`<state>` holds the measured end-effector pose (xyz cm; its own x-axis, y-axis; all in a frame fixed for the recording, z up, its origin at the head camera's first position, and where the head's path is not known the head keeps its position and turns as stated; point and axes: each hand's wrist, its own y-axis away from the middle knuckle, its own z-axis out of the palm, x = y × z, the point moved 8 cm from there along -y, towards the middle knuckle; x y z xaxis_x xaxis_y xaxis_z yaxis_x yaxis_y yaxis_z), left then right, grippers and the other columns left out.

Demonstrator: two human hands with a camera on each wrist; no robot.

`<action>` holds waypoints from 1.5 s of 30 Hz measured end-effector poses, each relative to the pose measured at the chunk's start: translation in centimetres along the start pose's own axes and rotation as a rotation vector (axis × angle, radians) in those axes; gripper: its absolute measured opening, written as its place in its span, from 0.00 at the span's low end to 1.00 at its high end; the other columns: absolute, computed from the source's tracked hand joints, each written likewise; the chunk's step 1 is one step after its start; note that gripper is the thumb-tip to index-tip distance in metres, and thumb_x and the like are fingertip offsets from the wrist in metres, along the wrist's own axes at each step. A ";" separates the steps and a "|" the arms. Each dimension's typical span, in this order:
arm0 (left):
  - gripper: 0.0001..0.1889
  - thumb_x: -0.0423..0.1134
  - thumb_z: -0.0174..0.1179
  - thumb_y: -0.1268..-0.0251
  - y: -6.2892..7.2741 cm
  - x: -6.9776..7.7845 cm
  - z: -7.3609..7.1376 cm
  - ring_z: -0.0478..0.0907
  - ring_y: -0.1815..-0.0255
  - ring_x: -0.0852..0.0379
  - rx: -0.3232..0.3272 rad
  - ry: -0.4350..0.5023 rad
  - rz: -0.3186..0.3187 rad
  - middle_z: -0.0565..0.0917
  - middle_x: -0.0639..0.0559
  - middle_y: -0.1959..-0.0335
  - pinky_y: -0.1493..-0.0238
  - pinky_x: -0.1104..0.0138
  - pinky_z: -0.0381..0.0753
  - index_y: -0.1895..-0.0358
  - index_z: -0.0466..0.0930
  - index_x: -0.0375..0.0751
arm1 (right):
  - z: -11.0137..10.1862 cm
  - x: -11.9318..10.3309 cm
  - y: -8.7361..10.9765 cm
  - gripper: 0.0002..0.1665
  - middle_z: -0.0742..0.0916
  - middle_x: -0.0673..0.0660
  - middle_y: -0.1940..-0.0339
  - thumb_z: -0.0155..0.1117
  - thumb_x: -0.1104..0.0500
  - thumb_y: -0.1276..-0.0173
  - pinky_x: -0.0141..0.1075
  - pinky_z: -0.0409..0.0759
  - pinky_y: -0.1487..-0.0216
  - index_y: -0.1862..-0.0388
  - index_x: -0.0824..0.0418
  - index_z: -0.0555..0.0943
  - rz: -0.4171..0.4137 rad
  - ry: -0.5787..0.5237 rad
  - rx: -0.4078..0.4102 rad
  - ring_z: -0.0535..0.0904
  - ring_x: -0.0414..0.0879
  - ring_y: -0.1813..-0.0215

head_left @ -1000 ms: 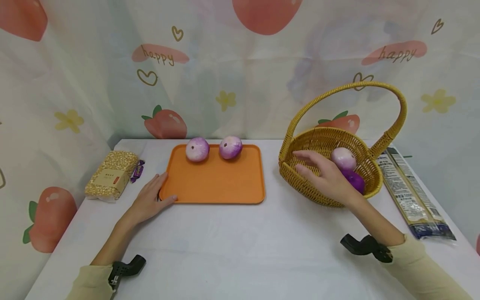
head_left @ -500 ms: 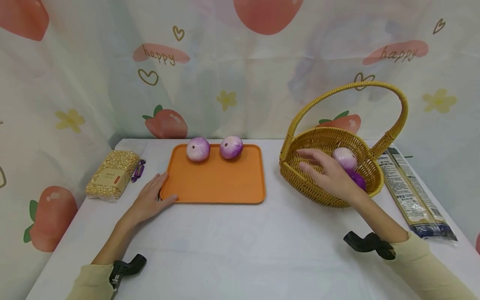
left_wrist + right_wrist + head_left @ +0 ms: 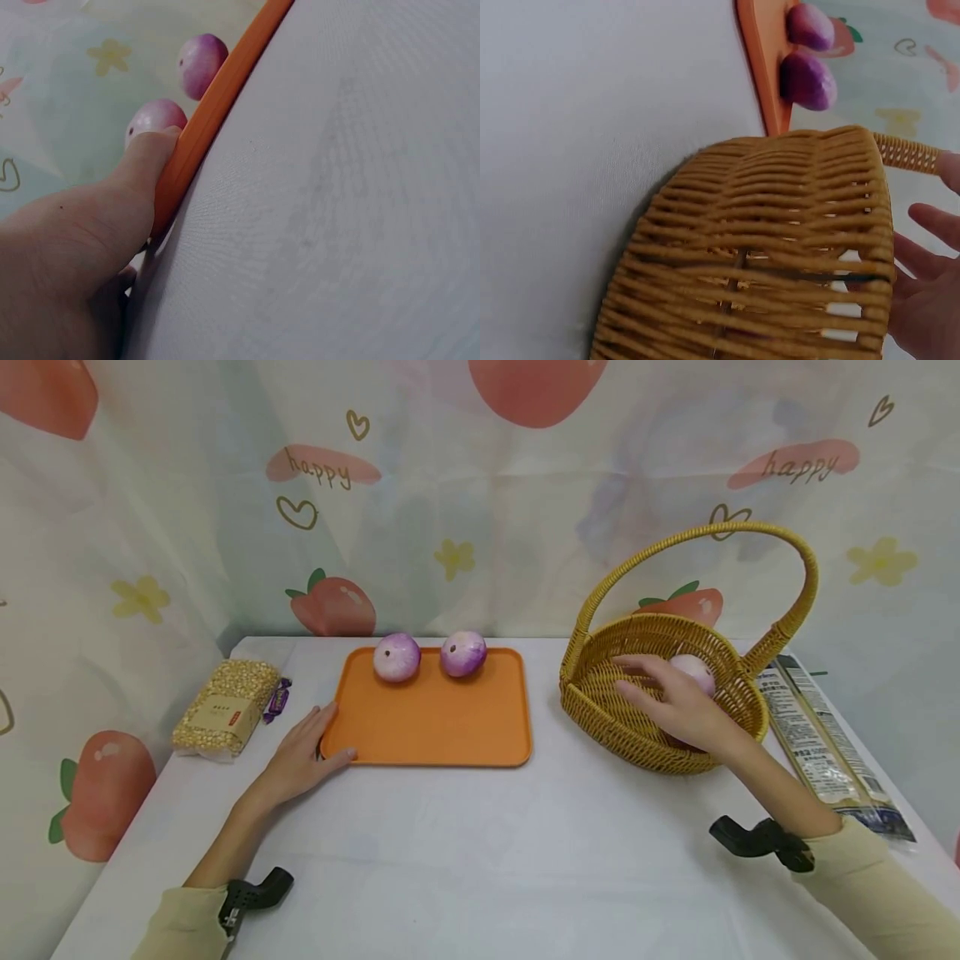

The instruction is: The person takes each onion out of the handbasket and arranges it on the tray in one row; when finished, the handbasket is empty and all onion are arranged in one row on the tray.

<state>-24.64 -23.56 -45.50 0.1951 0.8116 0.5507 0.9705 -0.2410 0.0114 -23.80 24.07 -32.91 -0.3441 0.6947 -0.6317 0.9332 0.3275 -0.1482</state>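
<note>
My left hand (image 3: 298, 758) touches the near left corner of the tray (image 3: 442, 735), thumb on the rim, fingers straight along the side; my right hand (image 3: 678, 712), well apart from it, is over the basket (image 3: 618, 735), fingers loosely spread, partly hiding an onion (image 3: 697, 672) inside; whether it touches the basket I cannot tell; two more onions (image 3: 397, 657) sit at the tray's far edge; a bag (image 3: 225, 708) and a sweet (image 3: 277, 701) lie on the bench (image 3: 465, 860) left of the tray, a packet (image 3: 832, 739) right of the basket.
</note>
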 end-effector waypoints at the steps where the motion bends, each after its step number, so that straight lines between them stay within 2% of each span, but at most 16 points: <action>1: 0.49 0.62 0.59 0.37 0.0 0.0 0.0 0.44 0.20 0.36 0.000 0.000 0.000 0.52 0.39 0.21 0.25 0.37 0.46 0.22 0.45 0.41 | -0.1 0.1 0.0 0.29 0.73 0.66 0.32 0.53 0.52 0.24 0.61 0.69 0.36 0.30 0.64 0.66 -0.004 0.005 -0.003 0.69 0.61 0.32; 5: 0.49 0.62 0.59 0.37 0.0 0.0 0.0 0.44 0.20 0.36 -0.001 0.001 -0.002 0.52 0.39 0.21 0.25 0.37 0.46 0.22 0.45 0.41 | -0.6 0.1 0.3 0.29 0.74 0.67 0.33 0.54 0.53 0.25 0.61 0.71 0.39 0.30 0.64 0.67 -0.032 0.054 0.003 0.70 0.62 0.33; 8: 0.49 0.62 0.58 0.37 0.0 0.0 0.0 0.44 0.20 0.36 -0.002 0.000 0.000 0.52 0.39 0.21 0.25 0.37 0.46 0.22 0.45 0.41 | -1.0 0.2 0.4 0.27 0.77 0.66 0.35 0.55 0.54 0.26 0.45 0.76 0.41 0.31 0.63 0.69 -0.058 0.093 0.022 0.73 0.61 0.36; 12: 0.49 0.62 0.59 0.37 0.0 0.0 0.0 0.44 0.20 0.36 0.001 0.000 0.004 0.52 0.39 0.21 0.25 0.37 0.46 0.22 0.46 0.41 | -1.4 0.7 0.7 0.27 0.79 0.64 0.38 0.56 0.55 0.26 0.25 0.73 0.49 0.33 0.64 0.70 -0.067 0.123 0.034 0.76 0.58 0.41; 14: 0.49 0.62 0.59 0.37 0.0 0.0 0.0 0.44 0.20 0.37 0.003 -0.003 0.005 0.52 0.39 0.21 0.25 0.38 0.46 0.22 0.46 0.41 | -1.6 1.1 0.9 0.27 0.79 0.65 0.39 0.56 0.56 0.26 0.32 0.79 0.46 0.33 0.65 0.70 -0.059 0.123 0.032 0.76 0.59 0.42; 16: 0.49 0.62 0.59 0.38 0.0 -0.1 0.0 0.44 0.20 0.37 0.003 -0.001 0.004 0.53 0.39 0.21 0.25 0.38 0.46 0.22 0.46 0.41 | -1.9 1.4 1.1 0.26 0.78 0.66 0.41 0.56 0.57 0.27 0.42 0.82 0.44 0.34 0.66 0.70 -0.053 0.126 0.030 0.76 0.60 0.43; 19: 0.49 0.62 0.58 0.38 0.0 -0.1 0.0 0.44 0.20 0.37 0.004 -0.001 0.003 0.53 0.39 0.21 0.25 0.38 0.46 0.22 0.46 0.41 | -2.3 1.8 1.4 0.26 0.77 0.67 0.42 0.57 0.57 0.27 0.59 0.75 0.44 0.34 0.66 0.70 -0.033 0.126 0.025 0.77 0.64 0.44; 25: 0.49 0.62 0.59 0.37 0.0 0.0 0.0 0.45 0.21 0.36 0.006 -0.003 0.011 0.53 0.39 0.22 0.25 0.38 0.47 0.22 0.46 0.41 | -3.3 2.6 1.9 0.27 0.78 0.67 0.38 0.60 0.55 0.29 0.58 0.76 0.45 0.34 0.65 0.70 0.001 0.189 0.040 0.77 0.66 0.42; 29: 0.48 0.60 0.60 0.37 0.0 0.1 -0.1 0.45 0.21 0.36 0.013 -0.008 0.028 0.54 0.38 0.22 0.25 0.38 0.47 0.22 0.47 0.39 | -3.9 2.8 2.5 0.28 0.78 0.69 0.39 0.61 0.56 0.30 0.61 0.78 0.49 0.35 0.66 0.70 -0.031 0.226 0.045 0.77 0.67 0.42; 34: 0.49 0.60 0.60 0.38 0.0 0.0 -0.1 0.45 0.21 0.35 0.013 -0.005 0.029 0.53 0.37 0.22 0.26 0.37 0.47 0.22 0.47 0.39 | -4.4 3.1 2.9 0.28 0.80 0.67 0.40 0.65 0.59 0.33 0.60 0.81 0.53 0.36 0.65 0.72 -0.074 0.245 0.047 0.78 0.61 0.46; 40: 0.49 0.60 0.60 0.37 -0.1 -0.1 0.0 0.45 0.21 0.36 0.008 -0.005 0.022 0.53 0.38 0.22 0.25 0.38 0.47 0.22 0.46 0.40 | -4.6 3.6 3.4 0.29 0.84 0.63 0.49 0.71 0.58 0.39 0.50 0.84 0.57 0.40 0.65 0.75 -0.138 0.347 0.031 0.79 0.55 0.52; 45: 0.48 0.61 0.59 0.37 0.0 0.0 -0.1 0.45 0.21 0.36 0.006 -0.003 0.017 0.53 0.38 0.22 0.25 0.38 0.47 0.22 0.47 0.40 | -4.6 4.3 3.6 0.28 0.86 0.61 0.50 0.74 0.58 0.42 0.37 0.84 0.56 0.43 0.64 0.78 -0.164 0.389 0.010 0.81 0.54 0.53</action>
<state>-24.68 -23.61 -45.42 0.2123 0.8088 0.5484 0.9677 -0.2521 -0.0028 -22.37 31.18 -32.64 -0.4998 0.8246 -0.2650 0.8632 0.4489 -0.2312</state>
